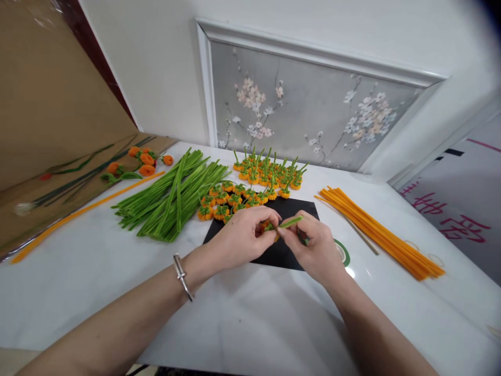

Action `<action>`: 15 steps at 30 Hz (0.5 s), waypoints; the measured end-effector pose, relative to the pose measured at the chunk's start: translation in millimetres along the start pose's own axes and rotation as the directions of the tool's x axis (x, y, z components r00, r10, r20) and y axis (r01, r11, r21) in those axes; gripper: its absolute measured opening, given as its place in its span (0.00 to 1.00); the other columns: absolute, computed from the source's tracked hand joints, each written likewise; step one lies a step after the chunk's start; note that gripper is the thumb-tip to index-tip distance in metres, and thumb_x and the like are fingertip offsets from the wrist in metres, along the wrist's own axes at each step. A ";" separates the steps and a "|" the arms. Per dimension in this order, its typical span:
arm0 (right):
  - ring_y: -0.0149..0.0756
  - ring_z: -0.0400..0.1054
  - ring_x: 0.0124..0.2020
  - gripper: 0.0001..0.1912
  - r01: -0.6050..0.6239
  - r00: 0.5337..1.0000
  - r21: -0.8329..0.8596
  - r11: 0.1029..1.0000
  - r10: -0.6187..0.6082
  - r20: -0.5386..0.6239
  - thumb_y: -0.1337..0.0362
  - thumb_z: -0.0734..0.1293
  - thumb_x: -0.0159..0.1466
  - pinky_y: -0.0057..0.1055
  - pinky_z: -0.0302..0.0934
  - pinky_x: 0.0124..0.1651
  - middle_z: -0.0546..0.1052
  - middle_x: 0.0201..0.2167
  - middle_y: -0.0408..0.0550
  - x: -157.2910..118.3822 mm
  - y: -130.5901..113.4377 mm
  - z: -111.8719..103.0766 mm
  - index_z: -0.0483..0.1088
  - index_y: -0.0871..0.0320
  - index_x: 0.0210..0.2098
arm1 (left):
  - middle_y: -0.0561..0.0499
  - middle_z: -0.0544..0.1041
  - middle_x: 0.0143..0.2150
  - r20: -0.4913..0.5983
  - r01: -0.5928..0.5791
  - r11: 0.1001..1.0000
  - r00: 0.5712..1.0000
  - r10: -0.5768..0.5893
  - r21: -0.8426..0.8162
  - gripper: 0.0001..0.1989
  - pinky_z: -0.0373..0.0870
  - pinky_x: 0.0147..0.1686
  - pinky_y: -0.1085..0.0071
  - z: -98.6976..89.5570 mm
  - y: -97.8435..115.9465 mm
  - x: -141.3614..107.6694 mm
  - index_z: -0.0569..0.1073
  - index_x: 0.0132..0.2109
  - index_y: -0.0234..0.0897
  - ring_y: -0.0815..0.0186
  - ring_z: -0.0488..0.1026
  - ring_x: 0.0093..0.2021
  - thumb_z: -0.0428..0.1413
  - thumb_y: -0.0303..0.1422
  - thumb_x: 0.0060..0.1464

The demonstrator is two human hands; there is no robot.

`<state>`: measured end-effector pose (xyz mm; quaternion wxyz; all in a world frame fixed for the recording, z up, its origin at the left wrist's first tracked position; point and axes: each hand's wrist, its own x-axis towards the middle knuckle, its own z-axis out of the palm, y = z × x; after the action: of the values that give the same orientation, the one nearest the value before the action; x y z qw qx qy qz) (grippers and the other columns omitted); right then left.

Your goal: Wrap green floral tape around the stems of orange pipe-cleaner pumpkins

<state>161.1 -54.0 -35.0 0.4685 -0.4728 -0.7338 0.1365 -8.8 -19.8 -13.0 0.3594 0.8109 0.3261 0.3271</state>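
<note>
Over a black mat (279, 257), my left hand (242, 235) pinches a small orange pipe-cleaner pumpkin, mostly hidden behind the fingers. My right hand (318, 251) is closed at the fingertips on a green pipe cleaner (293, 221), whose free end points up to the right. The two sets of fingertips almost meet. Just beyond them sit several small orange pumpkins with green tops (221, 198), partly on the mat. Farther back stands a group of similar pumpkins with upright green stems (270, 169).
Left of the mat lies a pile of green pipe cleaners (168, 201). A bundle of orange pipe cleaners (379, 230) is at the right. A green tape roll (344, 253) rests beside my right hand. Orange pompom flowers (147, 170) lie at the back left. Behind is a panelled wall (313, 94).
</note>
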 end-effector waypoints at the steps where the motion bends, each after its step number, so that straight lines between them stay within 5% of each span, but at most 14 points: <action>1: 0.29 0.60 0.25 0.06 0.004 1.000 -0.002 1.000 -0.004 -0.008 0.68 0.65 0.61 0.28 0.54 0.28 0.67 0.24 0.42 -0.1 0.0 -0.2 0.70 0.58 0.27 | 0.50 0.74 0.38 0.032 0.033 0.996 0.999 -0.031 -0.087 0.03 0.66 0.30 0.74 -1.4 0.5 0.6 0.69 0.32 0.35 0.71 0.69 0.30 0.52 0.24 0.52; 5: 0.29 0.63 0.26 0.01 -0.034 0.999 0.088 0.996 0.034 0.003 0.68 0.67 0.60 0.27 0.57 0.28 0.73 0.28 0.42 0.1 1.9 -3.1 0.70 0.56 0.32 | 0.52 0.74 0.32 0.216 0.224 0.892 0.965 -0.148 -0.391 0.02 0.70 0.34 0.73 -9.7 6.4 2.7 0.71 0.32 0.32 0.72 0.70 0.30 0.54 0.23 0.49; 12: 0.33 0.67 0.31 0.04 0.070 0.992 0.229 0.971 -0.091 0.083 0.67 0.67 0.61 0.30 0.62 0.31 0.73 0.30 0.45 2.0 7.2 -8.7 0.73 0.54 0.30 | 0.51 0.74 0.33 0.470 0.546 0.671 0.823 -0.318 -0.502 0.04 0.72 0.36 0.72 -17.9 11.9 2.3 0.72 0.37 0.32 0.64 0.79 0.36 0.55 0.26 0.51; 15: 0.33 0.67 0.32 0.04 0.093 0.992 0.197 0.976 -0.108 0.065 0.68 0.67 0.62 0.30 0.62 0.32 0.73 0.30 0.45 2.3 6.4 -8.1 0.73 0.55 0.31 | 0.49 0.72 0.39 0.429 0.497 0.713 0.853 -0.297 -0.494 0.09 0.72 0.34 0.70 -16.8 11.5 1.8 0.70 0.43 0.35 0.65 0.77 0.37 0.55 0.33 0.55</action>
<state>171.2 -50.8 -33.7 0.4905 -0.3817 -0.7572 0.2009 -17.2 -18.3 5.5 0.7025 0.6094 0.3146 0.1900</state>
